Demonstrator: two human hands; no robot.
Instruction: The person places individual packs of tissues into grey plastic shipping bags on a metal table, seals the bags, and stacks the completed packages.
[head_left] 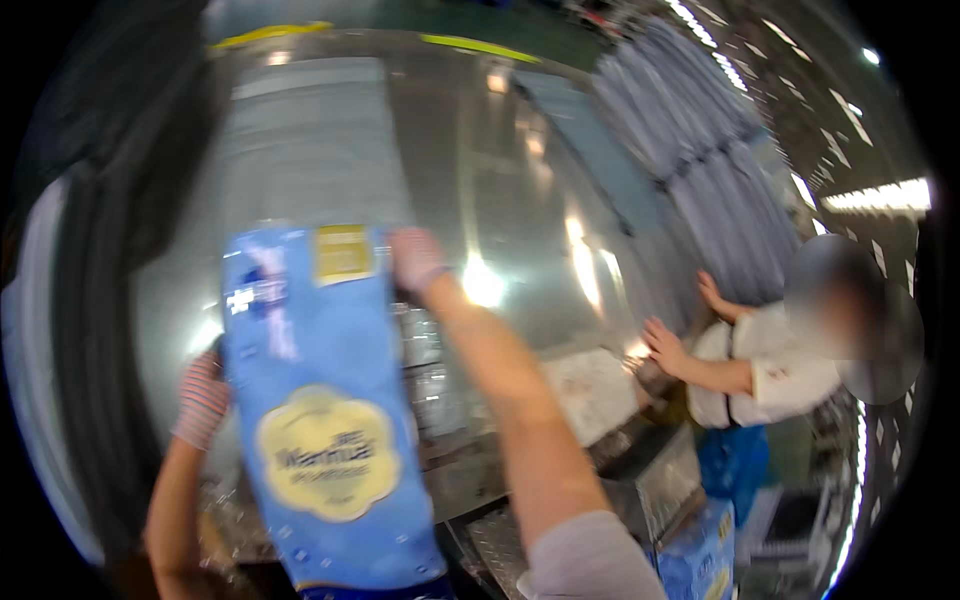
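Both gloved hands grip a tall blue bag [325,420] upright over the shiny steel table [470,170], the left hand [203,398] on its side edge, the right hand [415,260] seemingly pinching its top corner.

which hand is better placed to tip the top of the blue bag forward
Right, probably. The right hand grips the blue bag at its top edge, by the yellow label, while the left hand only steadies the bag's side lower down.
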